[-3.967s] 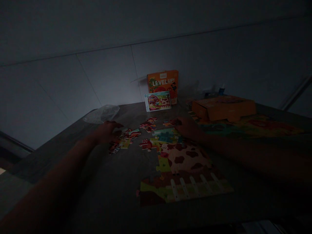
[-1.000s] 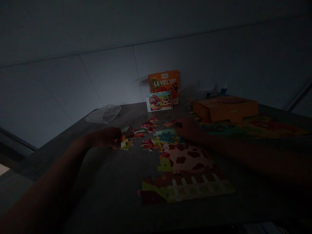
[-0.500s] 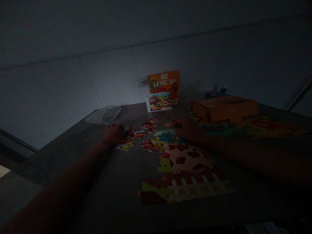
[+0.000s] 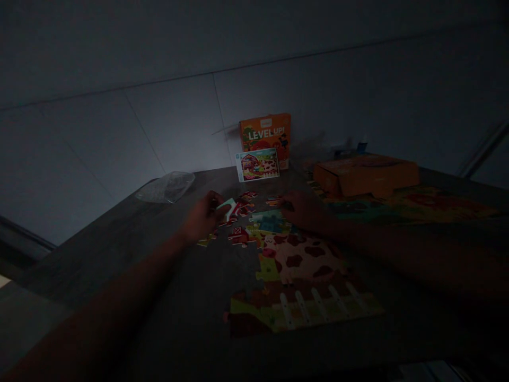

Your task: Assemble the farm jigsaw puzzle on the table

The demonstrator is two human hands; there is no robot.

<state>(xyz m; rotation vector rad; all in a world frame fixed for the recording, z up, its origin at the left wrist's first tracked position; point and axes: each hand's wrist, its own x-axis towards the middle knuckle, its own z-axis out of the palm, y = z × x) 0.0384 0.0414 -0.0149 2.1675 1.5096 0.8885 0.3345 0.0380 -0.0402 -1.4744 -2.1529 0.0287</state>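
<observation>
My left hand (image 4: pixel 202 217) is closed on a puzzle piece (image 4: pixel 228 208), held raised and tilted, with a pale face showing. Loose red barn pieces (image 4: pixel 239 234) lie around and below it. My right hand (image 4: pixel 304 211) rests beyond the top edge of the partly joined cow puzzle (image 4: pixel 306 257), fingers curled together. A small red and orange piece (image 4: pixel 273 201) lies against its fingertips; what the fingers grip, if anything, is hidden. The joined part shows a spotted cow, a white fence and green ground, with a gap at its left.
A picture card (image 4: pixel 259 165) leans on an upright orange box (image 4: pixel 266 135) near the wall. Clear plastic packaging (image 4: pixel 167 187) lies at the back left. Another orange box (image 4: pixel 366 175) sits on a colourful puzzle sheet (image 4: pixel 421 204) at right. The scene is dim.
My left hand has lifted from the loose pieces at the left and moved right with a puzzle piece in its fingers. My right hand stays nearly in place.
</observation>
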